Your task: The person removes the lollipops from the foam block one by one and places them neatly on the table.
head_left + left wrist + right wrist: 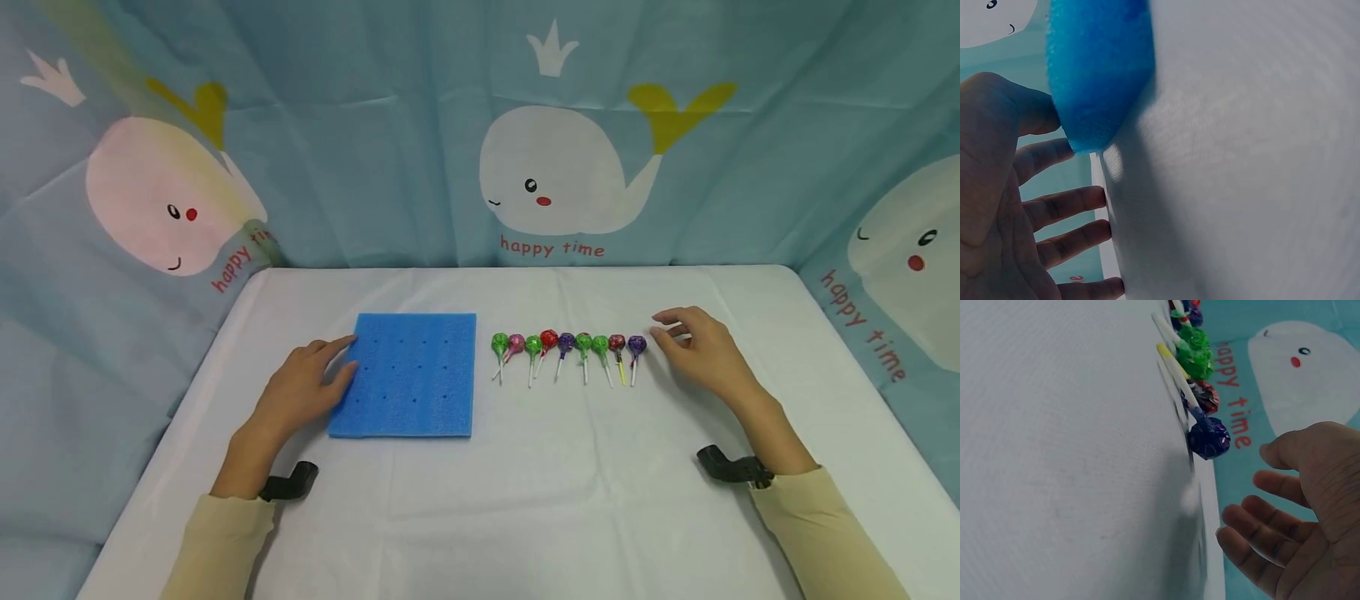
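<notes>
A flat blue foam board (442,417) with rows of small holes lies on the table. My left hand (306,385) touches its left edge with thumb and forefinger; in the left wrist view the other fingers (1069,240) spread down beside the foam corner (1104,81). Right of the board several wrapped lollipops (566,343) lie in a row, heads away from me and sticks toward me. My right hand (701,350) hovers just right of the last one, a purple lollipop (1210,437), with relaxed fingers and nothing in them.
A white cloth (540,517) covers the table. Blue curtains (375,183) with whale prints stand behind and at both sides. Each wrist carries a black camera mount, one at the left (291,482) and one at the right (731,467).
</notes>
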`<state>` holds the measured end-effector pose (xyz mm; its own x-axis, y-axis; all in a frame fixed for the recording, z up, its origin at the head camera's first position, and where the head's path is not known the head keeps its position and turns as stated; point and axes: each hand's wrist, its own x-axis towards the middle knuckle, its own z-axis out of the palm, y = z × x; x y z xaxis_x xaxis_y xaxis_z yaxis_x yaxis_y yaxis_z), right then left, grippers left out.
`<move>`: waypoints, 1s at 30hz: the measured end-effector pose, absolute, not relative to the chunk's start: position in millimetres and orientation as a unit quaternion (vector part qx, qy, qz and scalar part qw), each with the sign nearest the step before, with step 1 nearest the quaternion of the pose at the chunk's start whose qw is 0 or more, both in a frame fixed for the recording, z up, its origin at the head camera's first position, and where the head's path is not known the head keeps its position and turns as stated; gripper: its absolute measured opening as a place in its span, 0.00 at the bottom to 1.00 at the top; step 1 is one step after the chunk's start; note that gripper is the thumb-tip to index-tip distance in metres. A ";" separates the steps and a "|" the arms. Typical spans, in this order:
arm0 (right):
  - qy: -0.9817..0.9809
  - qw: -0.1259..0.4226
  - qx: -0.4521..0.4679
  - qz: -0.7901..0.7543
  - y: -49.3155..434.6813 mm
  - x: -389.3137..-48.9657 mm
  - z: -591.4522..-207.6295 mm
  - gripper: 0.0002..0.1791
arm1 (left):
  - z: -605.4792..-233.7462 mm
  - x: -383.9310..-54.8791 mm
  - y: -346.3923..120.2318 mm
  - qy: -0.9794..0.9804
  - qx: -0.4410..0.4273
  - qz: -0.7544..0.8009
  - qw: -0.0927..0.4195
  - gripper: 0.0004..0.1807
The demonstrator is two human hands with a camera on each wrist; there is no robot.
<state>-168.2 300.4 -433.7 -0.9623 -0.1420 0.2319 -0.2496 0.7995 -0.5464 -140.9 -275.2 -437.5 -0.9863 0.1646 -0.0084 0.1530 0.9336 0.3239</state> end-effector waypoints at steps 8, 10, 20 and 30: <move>-0.944 0.085 0.108 0.301 301.2 -169.0 -434.4 0.18 | -437.1 -140.6 -275.1 0.983 0.082 0.161 0.013 0.31; -0.945 0.083 0.109 0.297 302.1 -170.1 -435.0 0.18 | -437.8 -140.5 -275.1 0.983 0.082 0.163 0.011 0.30; -0.948 0.099 0.101 0.285 315.5 -170.1 -429.3 0.20 | -438.1 -135.8 -274.0 0.984 0.069 0.166 0.022 0.31; -0.944 0.133 0.111 0.279 316.2 -165.8 -427.6 0.23 | -428.7 -139.5 -281.9 0.983 0.074 0.166 0.028 0.32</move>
